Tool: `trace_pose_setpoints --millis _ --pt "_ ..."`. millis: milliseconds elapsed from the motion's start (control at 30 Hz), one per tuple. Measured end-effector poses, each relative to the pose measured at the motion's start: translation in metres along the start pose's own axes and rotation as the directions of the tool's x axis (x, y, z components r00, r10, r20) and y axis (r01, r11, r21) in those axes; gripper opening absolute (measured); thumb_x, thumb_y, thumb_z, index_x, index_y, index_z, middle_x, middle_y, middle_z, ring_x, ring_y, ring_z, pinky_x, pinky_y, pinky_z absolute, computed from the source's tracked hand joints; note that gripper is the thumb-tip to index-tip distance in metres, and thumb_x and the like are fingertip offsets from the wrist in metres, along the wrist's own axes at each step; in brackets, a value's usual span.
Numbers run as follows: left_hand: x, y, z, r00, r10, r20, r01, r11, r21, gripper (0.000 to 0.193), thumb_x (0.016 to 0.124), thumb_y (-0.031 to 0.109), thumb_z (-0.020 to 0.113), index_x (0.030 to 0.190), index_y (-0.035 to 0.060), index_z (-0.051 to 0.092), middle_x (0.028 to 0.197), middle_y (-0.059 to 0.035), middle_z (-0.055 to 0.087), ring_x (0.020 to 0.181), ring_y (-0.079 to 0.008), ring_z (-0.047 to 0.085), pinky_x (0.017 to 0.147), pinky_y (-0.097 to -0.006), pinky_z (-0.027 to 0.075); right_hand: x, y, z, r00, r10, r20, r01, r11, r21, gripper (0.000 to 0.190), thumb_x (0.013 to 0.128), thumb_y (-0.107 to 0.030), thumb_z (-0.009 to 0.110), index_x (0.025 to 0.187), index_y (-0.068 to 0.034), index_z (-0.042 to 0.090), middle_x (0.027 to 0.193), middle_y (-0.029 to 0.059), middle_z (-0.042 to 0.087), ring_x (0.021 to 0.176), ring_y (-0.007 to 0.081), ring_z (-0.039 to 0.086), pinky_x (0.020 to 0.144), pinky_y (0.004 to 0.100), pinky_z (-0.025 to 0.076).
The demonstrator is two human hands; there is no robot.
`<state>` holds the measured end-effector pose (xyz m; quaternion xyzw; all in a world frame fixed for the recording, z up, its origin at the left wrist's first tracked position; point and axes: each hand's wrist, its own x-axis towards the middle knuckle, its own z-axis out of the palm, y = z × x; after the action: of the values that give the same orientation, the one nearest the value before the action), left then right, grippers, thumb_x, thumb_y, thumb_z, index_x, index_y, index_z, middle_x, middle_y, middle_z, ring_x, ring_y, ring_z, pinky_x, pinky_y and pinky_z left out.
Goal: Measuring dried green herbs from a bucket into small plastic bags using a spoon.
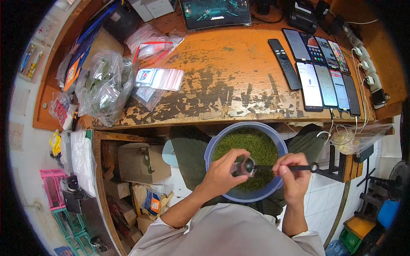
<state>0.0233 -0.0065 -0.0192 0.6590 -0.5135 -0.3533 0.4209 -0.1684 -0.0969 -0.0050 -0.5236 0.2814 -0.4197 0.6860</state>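
Note:
A round plastic tub (207, 150) of chopped green plant material (256, 140) rests between the person's legs, below the desk edge. Over it, my left hand (225, 169) holds a small clear plastic bag (237, 168) with its mouth spread by thumb and fingers. My right hand (293, 176) grips the handle of a black measuring spoon (266, 167), whose round bowl is at the bag's mouth. What the bag holds cannot be made out. On the desk at left lie a stack of small zip bags (171, 79) and a large clear bag (102, 86) with green contents.
The worn wooden desk (217, 73) carries a remote control (284, 64), several phones (309, 86) with charging cables, and a tablet (216, 14) at the back. A cardboard box (141, 163) stands under the desk at left. A power strip (368, 64) runs along the right wall.

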Motion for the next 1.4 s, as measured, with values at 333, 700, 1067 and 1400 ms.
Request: trace_pose_setpoints --millis 333,700,1067,1400 --pt "-0.001 -0.003 -0.002 0.994 -0.093 -0.059 0.099 0.989 0.107 0.032 0.081 0.002 0.078 0.106 0.0046 0.059 0.101 -0.0087 0.069 0.085 -0.0156 0.067 0.074 -0.0296 0.054 0.008 -0.018 -0.007 0.921 -0.297 -0.251 0.316 0.948 0.04 0.016 0.089 -0.008 0.066 0.096 -0.001 0.053 0.079 0.0129 0.059 0.071 0.0193 0.054 0.067 0.0283 0.045" --pt "-0.007 0.012 0.009 0.981 0.014 -0.192 -0.099 0.891 -0.444 0.054 0.08 0.006 0.084 0.107 0.0078 0.037 0.116 -0.021 0.064 0.103 -0.0178 0.061 0.087 -0.03 0.05 0.002 0.003 0.03 0.928 -0.137 0.345 0.34 0.688 -0.641 0.04 0.07 -0.002 0.083 0.106 -0.001 0.065 0.099 0.0139 0.064 0.087 0.0322 0.062 0.074 0.0376 0.051" --pt "-0.012 0.01 -0.01 0.998 -0.067 -0.01 0.038 0.672 -0.739 0.046 0.082 0.0 0.079 0.119 0.0017 0.052 0.111 -0.0127 0.068 0.102 -0.0154 0.063 0.091 -0.0281 0.049 0.002 0.007 0.016 0.951 -0.12 0.283 0.252 0.833 -0.492 0.027 0.076 0.005 0.074 0.102 0.001 0.068 0.092 0.0142 0.066 0.078 0.0285 0.063 0.069 0.0363 0.051" --pt "-0.017 0.02 -0.02 0.999 0.019 -0.031 -0.023 0.994 -0.107 0.012 0.089 0.008 0.071 0.1 0.0036 0.073 0.088 -0.009 0.074 0.077 -0.0182 0.071 0.068 -0.0295 0.053 0.008 -0.003 0.013 0.956 -0.188 0.224 0.267 0.871 -0.413 0.017 0.075 0.004 0.078 0.092 0.002 0.073 0.084 0.0114 0.068 0.073 0.0203 0.065 0.065 0.0289 0.05"
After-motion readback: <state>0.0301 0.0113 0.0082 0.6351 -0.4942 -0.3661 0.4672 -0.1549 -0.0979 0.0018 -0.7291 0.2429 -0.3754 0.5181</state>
